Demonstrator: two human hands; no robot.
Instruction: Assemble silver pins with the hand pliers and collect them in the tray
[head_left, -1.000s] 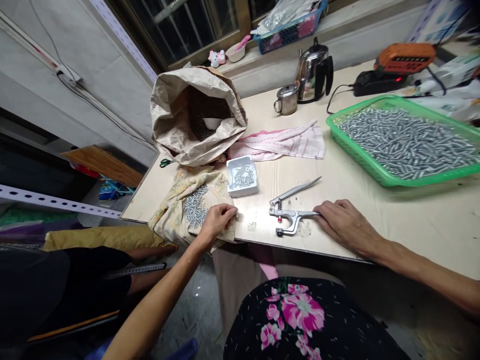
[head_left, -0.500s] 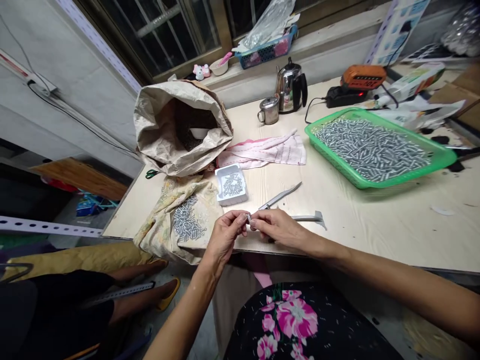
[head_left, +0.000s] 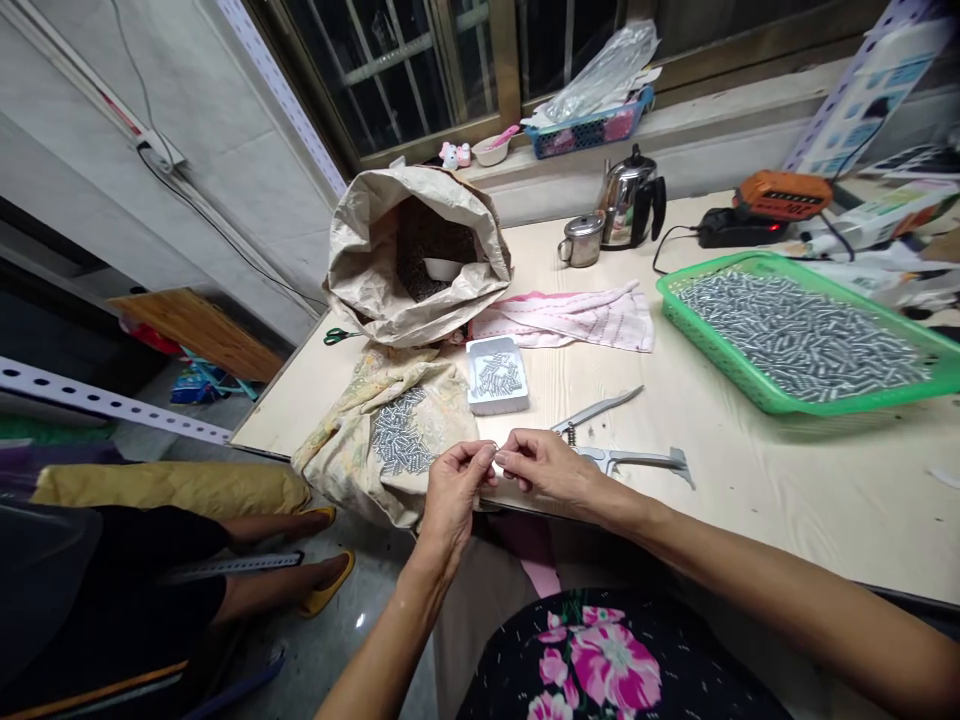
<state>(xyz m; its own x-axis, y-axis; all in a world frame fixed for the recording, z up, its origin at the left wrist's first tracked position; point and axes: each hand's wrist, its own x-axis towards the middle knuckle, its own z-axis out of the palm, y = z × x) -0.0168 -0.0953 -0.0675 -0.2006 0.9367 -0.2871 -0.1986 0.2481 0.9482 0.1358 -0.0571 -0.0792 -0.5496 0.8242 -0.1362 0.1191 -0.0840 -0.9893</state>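
My left hand (head_left: 459, 484) and my right hand (head_left: 541, 464) meet at the table's front edge, fingertips pinched together. A tiny metallic bit shows between them, mostly hidden by the fingers. Just behind my right hand lie metal pliers (head_left: 637, 457) with spread handles and a spring. A white tray (head_left: 498, 405) holding small metal pieces stands behind my hands. Left of my left hand, a pile of small metal pieces (head_left: 401, 436) rests on a patterned cloth (head_left: 341, 430).
A green basket (head_left: 757, 392) full of metal pieces stands at the right. Behind are an open paper sack (head_left: 352, 235), a pink towel (head_left: 592, 318), a metal cup (head_left: 583, 242) and a kettle (head_left: 626, 205). At the left, another person's legs (head_left: 277, 590) show.
The camera view has shifted, so the table's objects appear further right and slightly lower. My hands stay together; the metal bit between my fingertips shows less than before.
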